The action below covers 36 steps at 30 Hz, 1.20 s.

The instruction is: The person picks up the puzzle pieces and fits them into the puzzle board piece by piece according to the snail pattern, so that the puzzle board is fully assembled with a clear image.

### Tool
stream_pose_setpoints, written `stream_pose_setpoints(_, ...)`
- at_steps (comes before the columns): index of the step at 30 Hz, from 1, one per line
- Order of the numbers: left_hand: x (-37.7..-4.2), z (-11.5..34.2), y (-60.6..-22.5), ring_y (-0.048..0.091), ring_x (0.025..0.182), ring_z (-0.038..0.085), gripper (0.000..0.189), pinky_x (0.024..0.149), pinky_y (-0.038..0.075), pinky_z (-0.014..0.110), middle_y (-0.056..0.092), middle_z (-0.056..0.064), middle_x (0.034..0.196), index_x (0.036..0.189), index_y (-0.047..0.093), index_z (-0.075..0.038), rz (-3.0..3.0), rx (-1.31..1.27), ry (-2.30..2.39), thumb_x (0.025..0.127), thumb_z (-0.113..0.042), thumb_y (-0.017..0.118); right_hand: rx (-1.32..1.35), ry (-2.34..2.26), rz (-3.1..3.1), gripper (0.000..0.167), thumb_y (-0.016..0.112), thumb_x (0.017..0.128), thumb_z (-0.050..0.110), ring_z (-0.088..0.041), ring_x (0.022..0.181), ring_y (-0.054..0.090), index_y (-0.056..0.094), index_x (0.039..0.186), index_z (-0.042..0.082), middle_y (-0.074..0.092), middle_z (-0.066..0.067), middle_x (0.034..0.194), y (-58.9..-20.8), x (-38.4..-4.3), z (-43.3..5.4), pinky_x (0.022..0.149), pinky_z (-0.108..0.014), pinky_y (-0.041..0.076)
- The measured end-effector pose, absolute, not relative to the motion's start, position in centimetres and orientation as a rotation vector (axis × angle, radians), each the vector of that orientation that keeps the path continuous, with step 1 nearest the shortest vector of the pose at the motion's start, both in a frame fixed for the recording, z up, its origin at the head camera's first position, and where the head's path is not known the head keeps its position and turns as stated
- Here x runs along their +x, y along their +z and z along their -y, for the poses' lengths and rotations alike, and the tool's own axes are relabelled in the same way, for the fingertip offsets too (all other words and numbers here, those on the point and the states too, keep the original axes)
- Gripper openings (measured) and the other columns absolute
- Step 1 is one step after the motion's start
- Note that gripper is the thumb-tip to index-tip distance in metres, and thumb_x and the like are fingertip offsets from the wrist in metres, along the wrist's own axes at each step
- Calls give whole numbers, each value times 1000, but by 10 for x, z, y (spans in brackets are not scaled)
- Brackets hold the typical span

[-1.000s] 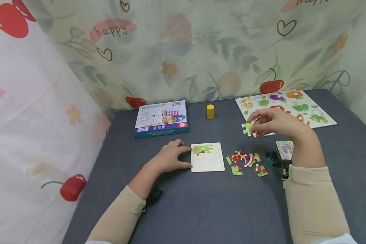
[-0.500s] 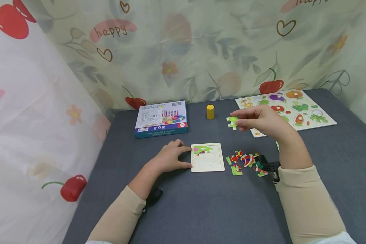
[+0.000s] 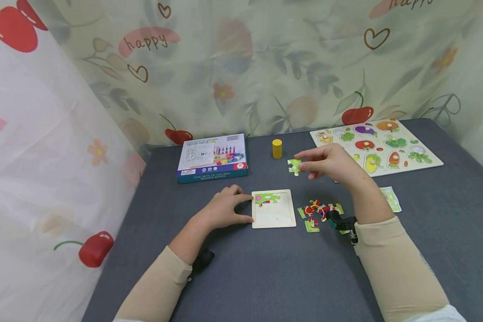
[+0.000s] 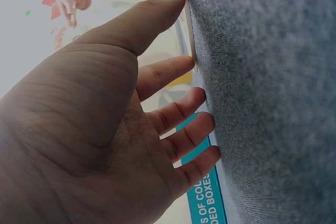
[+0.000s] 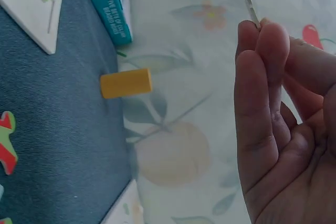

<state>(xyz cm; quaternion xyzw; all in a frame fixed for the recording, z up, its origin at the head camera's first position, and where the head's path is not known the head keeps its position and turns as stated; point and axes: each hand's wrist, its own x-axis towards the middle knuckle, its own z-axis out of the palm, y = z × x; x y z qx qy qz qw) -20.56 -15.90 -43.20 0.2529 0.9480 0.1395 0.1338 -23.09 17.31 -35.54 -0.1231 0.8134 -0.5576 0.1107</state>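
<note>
My right hand pinches a green jigsaw puzzle piece between thumb and fingers, raised above the table beyond the puzzle tray. In the right wrist view the puzzle piece shows edge-on at the fingertips. The square wooden puzzle tray lies flat, with joined green pieces in its upper left corner. My left hand touches the tray's left edge with thumb and index finger, the fingers spread and relaxed. Right of the tray lie several loose puzzle pieces, partly hidden by the right wrist's camera.
A boxed bead set lies at the back left. Near the back middle stands a yellow cylinder. A vegetable puzzle board occupies the back right, and a small picture card lies partly behind the right forearm. Patterned cloth hangs behind the table.
My right hand has carried the puzzle piece leftward from near the vegetable board to above the table beyond the tray. The left hand and the tray have stayed put.
</note>
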Motion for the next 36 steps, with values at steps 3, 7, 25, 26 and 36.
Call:
stream_pose_setpoints(3, -205, 159, -433, 44, 115, 21, 71, 95, 41, 42, 49, 4, 135, 149, 57, -27, -2750, 738, 405, 88, -59, 75, -358, -1599, -2368, 38, 76, 95, 16, -21, 69, 69, 70, 129, -1, 76, -12, 96, -361, -234, -170, 75, -37, 58)
stream_pose_setpoints(7, -205, 159, -433, 44, 115, 21, 70, 95, 41, 41, 49, 4, 135, 149, 57, -27, -2751, 741, 401, 88, -58, 75, -378, -1537, -2359, 35, 75, 96, 13, -25, 74, 70, 70, 126, -3, 75, -12, 98, -372, -239, -167, 78, -40, 59)
stream_pose_setpoints(25, -204, 158, -428, 44, 115, 21, 70, 95, 41, 41, 49, 4, 135, 149, 57, -26, -2744, 735, 394, 89, -57, 75, -454, -1264, -2315, 33, 76, 93, 6, -19, 77, 61, 70, 123, -5, 71, -6, 86, -402, -248, -149, 72, -33, 54)
stream_pose_setpoints(26, -204, 158, -428, 44, 115, 21, 70, 95, 41, 41, 49, 4, 135, 149, 56, -26, -2744, 736, 394, 89, -57, 75, -456, -1250, -2324, 33, 76, 93, 7, -19, 77, 60, 71, 123, -4, 70, -5, 86, -402, -248, -148, 72, -33, 54)
stream_pose_setpoints(36, -204, 158, -428, 44, 115, 21, 70, 96, 41, 42, 49, 5, 135, 149, 56, -26, -2747, 736, 388, 89, -56, 75, -481, -1115, -2401, 28, 76, 94, 13, -18, 66, 53, 75, 119, 0, 67, -1, 81, -413, -248, -139, 65, -33, 45)
